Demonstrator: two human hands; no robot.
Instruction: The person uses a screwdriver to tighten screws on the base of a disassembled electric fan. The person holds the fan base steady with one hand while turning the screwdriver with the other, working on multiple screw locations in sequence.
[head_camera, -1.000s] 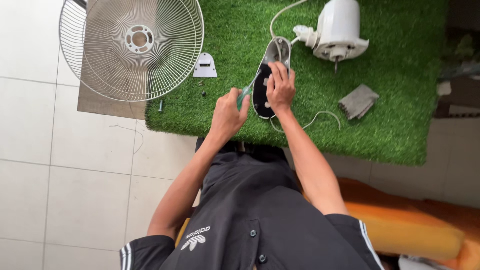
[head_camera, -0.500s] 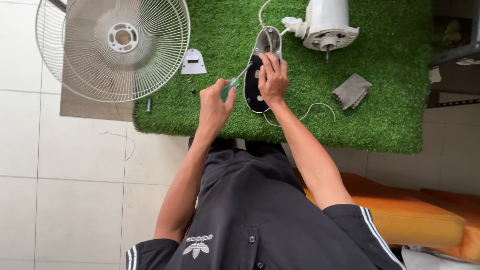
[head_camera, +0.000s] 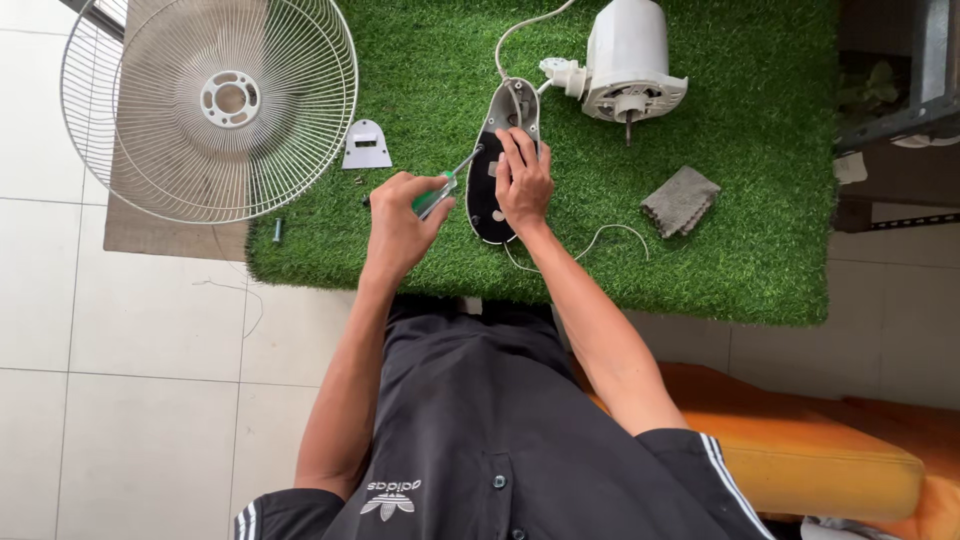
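My left hand (head_camera: 400, 215) grips a screwdriver (head_camera: 440, 190) with a green handle, its metal tip pointing at the left edge of an oval fan housing (head_camera: 484, 205). The housing is black inside with a grey rim and lies on the green turf mat (head_camera: 760, 150). My right hand (head_camera: 522, 180) rests flat on the housing and presses it down. A white cable runs from the housing's top to the white fan motor (head_camera: 630, 60) lying just beyond it.
A round white wire fan grille (head_camera: 210, 100) lies at the left, half over the mat's edge. A small white cover plate (head_camera: 367, 145), loose screws (head_camera: 360, 180) and a grey cloth (head_camera: 680, 200) lie on the turf. An orange cushion (head_camera: 820, 450) is at lower right.
The view has drifted a little. My left hand has shifted slightly left and set the screwdriver at a lower angle; my right hand stays on the housing.
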